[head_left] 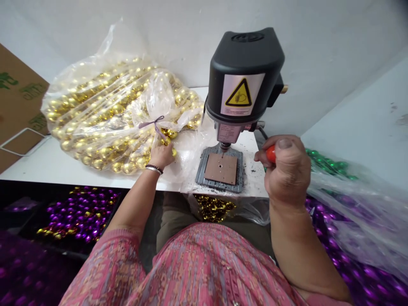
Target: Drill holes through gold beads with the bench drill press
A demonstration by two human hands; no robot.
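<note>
Stretching left to right along the white table (111, 180), the plastic bag (111, 106) points its tied neck frontward. At the front-right corner, beside the upright bench press (247, 68), the right hand (288, 170) grips a red knob (270, 154). The left hand (161, 156) apparently picks at gold beads (168, 134), pinch unclear; lifting them calls for closed fingertips.
</note>
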